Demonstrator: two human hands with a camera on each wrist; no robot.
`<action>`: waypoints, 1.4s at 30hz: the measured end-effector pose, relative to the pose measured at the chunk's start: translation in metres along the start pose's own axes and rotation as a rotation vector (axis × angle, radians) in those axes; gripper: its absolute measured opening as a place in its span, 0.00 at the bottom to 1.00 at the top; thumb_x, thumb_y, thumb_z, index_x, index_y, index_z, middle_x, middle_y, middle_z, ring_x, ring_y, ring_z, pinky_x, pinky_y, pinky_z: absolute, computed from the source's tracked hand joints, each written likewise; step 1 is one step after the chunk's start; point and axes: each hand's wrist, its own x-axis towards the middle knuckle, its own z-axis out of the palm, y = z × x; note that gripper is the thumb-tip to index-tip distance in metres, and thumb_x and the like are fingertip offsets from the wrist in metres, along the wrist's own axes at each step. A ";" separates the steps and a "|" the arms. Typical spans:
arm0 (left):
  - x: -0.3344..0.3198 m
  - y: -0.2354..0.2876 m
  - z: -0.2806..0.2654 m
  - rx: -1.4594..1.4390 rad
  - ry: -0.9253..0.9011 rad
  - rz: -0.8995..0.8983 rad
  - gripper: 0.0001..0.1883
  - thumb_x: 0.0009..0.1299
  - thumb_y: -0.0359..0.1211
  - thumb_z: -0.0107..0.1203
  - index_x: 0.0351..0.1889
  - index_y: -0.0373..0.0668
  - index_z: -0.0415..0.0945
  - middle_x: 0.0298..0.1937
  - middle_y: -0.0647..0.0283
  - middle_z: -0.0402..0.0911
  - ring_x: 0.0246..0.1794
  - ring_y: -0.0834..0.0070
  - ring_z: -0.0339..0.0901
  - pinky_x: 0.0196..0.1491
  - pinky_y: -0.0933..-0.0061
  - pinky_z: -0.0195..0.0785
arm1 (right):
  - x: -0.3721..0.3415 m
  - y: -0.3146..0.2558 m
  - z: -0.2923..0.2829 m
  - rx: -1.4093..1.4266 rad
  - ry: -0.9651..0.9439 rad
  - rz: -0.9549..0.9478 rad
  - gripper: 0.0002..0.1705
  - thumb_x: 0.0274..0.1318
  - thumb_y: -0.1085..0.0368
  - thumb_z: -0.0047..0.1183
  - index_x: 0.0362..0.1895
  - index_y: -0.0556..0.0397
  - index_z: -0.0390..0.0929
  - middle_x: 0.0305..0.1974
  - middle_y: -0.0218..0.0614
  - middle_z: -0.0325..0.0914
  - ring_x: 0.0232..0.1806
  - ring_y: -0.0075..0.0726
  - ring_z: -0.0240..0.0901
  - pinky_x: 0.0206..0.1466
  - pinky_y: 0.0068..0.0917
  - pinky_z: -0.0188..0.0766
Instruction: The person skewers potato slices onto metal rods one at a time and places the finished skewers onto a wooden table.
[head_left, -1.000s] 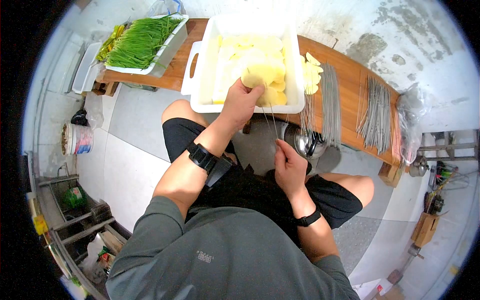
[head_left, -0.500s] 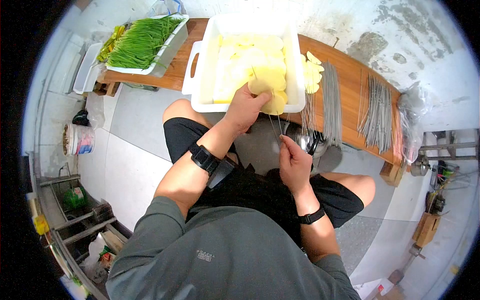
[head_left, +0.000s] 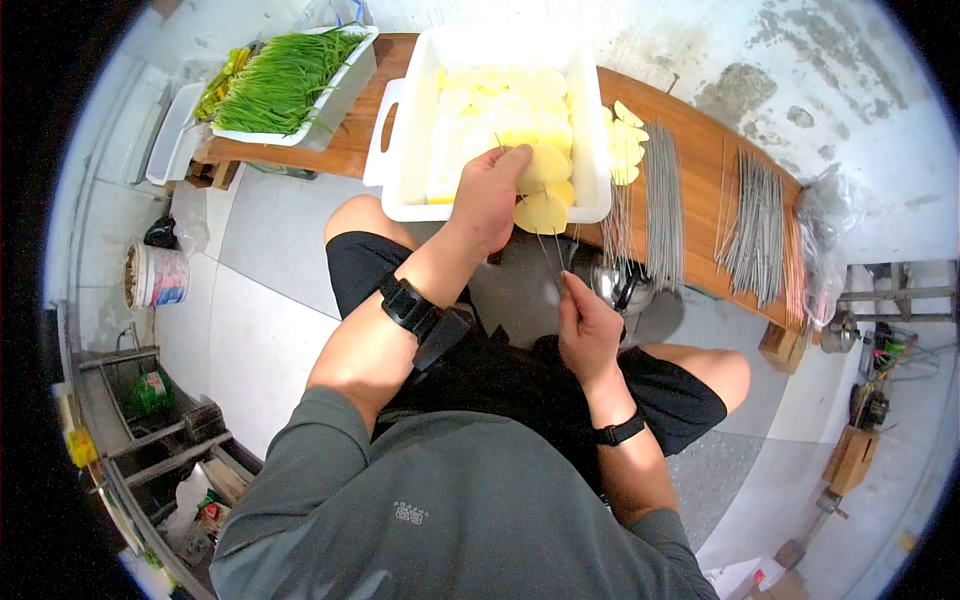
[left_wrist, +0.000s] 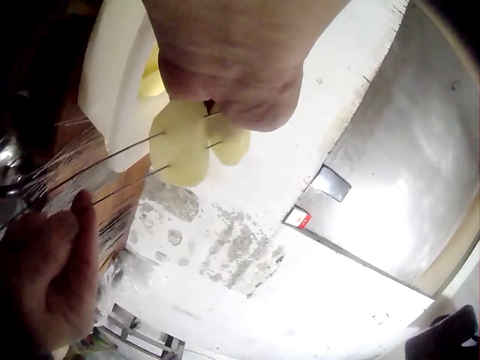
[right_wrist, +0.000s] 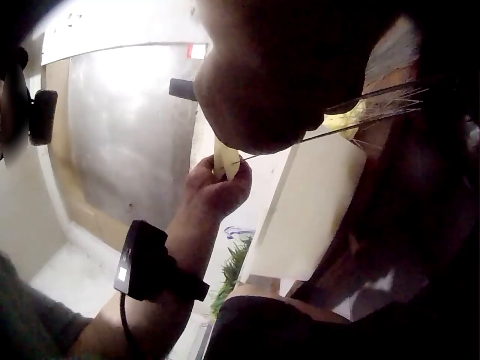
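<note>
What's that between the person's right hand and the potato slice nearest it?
Two thin metal skewer shafts, with no slice on that stretch, run from the right hand to the potato slice. The head and left wrist views show this.

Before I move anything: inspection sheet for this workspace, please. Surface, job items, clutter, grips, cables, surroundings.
Surface: wooden bench, bearing the white tub and skewer bundles.
Job items: yellow slices pierced by two thin skewers; more slices in the white tub.
Clutter: clear plastic bag at the bench's right end.
Left grip: pinches pierced slices at the white tub.
Right grip: holds the skewers' near ends.
Cables: one thin cable at the left wrist device.
Surroundings: stained wall behind the bench; bucket on the floor at left.
</note>
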 end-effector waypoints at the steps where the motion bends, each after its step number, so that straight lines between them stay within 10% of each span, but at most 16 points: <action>1: 0.001 -0.001 0.000 -0.016 0.010 0.004 0.15 0.73 0.33 0.48 0.49 0.29 0.72 0.43 0.56 0.81 0.40 0.71 0.81 0.43 0.72 0.77 | 0.000 0.000 0.000 0.000 0.000 0.000 0.15 0.55 0.73 0.53 0.49 0.58 0.78 0.35 0.54 0.79 0.36 0.52 0.80 0.37 0.33 0.76; 10: 0.001 -0.009 -0.006 0.012 0.019 -0.023 0.14 0.72 0.33 0.49 0.46 0.30 0.73 0.40 0.58 0.80 0.37 0.74 0.80 0.40 0.74 0.76 | 0.006 -0.011 0.002 0.020 0.008 0.012 0.14 0.56 0.74 0.52 0.48 0.59 0.78 0.34 0.54 0.80 0.33 0.49 0.81 0.37 0.31 0.75; 12: -0.001 -0.013 -0.007 0.042 0.013 -0.046 0.14 0.71 0.34 0.50 0.45 0.30 0.73 0.39 0.58 0.80 0.35 0.75 0.79 0.39 0.74 0.76 | 0.011 -0.014 0.004 0.028 0.035 0.042 0.10 0.62 0.71 0.51 0.45 0.62 0.78 0.23 0.34 0.75 0.24 0.21 0.68 0.29 0.19 0.66; 16: -0.002 -0.019 -0.004 0.045 0.005 -0.037 0.13 0.71 0.35 0.51 0.42 0.31 0.74 0.37 0.60 0.80 0.33 0.76 0.78 0.36 0.75 0.75 | 0.010 -0.008 0.004 0.125 0.014 0.136 0.11 0.61 0.69 0.51 0.45 0.60 0.78 0.31 0.47 0.82 0.30 0.36 0.80 0.35 0.26 0.74; 25: -0.001 -0.032 -0.006 0.115 -0.018 -0.077 0.14 0.71 0.36 0.51 0.41 0.32 0.74 0.36 0.61 0.80 0.31 0.77 0.78 0.34 0.75 0.75 | 0.013 -0.002 0.007 0.312 -0.011 0.321 0.11 0.65 0.66 0.50 0.44 0.61 0.78 0.21 0.24 0.70 0.23 0.16 0.63 0.27 0.17 0.63; 28: 0.008 -0.035 -0.013 0.147 0.016 -0.063 0.14 0.71 0.36 0.51 0.42 0.32 0.75 0.36 0.61 0.80 0.32 0.77 0.78 0.35 0.76 0.74 | 0.011 0.000 0.005 0.306 -0.027 0.394 0.13 0.62 0.66 0.53 0.47 0.61 0.76 0.24 0.32 0.76 0.25 0.24 0.69 0.30 0.24 0.69; 31: 0.018 -0.023 -0.015 0.159 0.053 -0.055 0.14 0.71 0.36 0.51 0.43 0.32 0.75 0.36 0.61 0.80 0.32 0.77 0.77 0.35 0.76 0.73 | 0.005 0.011 0.002 -0.058 -0.071 0.022 0.19 0.59 0.65 0.55 0.53 0.60 0.72 0.31 0.45 0.79 0.28 0.45 0.75 0.36 0.33 0.73; 34: 0.023 -0.002 -0.010 0.181 0.046 -0.078 0.16 0.72 0.40 0.50 0.44 0.33 0.75 0.38 0.61 0.80 0.35 0.77 0.76 0.37 0.75 0.71 | -0.007 0.019 0.003 0.159 -0.178 0.415 0.18 0.60 0.64 0.54 0.53 0.57 0.73 0.30 0.45 0.79 0.29 0.43 0.76 0.38 0.31 0.73; 39: 0.050 0.028 -0.019 0.454 0.010 -0.123 0.16 0.73 0.44 0.49 0.46 0.40 0.73 0.40 0.64 0.77 0.39 0.76 0.73 0.41 0.72 0.70 | 0.021 0.025 -0.025 0.093 0.025 0.381 0.17 0.61 0.66 0.53 0.54 0.56 0.73 0.29 0.36 0.79 0.30 0.25 0.74 0.38 0.25 0.72; 42: 0.069 0.043 -0.041 0.559 -0.003 -0.122 0.13 0.73 0.43 0.49 0.44 0.45 0.72 0.39 0.68 0.76 0.38 0.78 0.73 0.41 0.74 0.68 | 0.062 0.051 -0.044 -0.014 0.168 0.336 0.15 0.61 0.67 0.52 0.51 0.57 0.75 0.29 0.41 0.81 0.33 0.32 0.78 0.38 0.30 0.74</action>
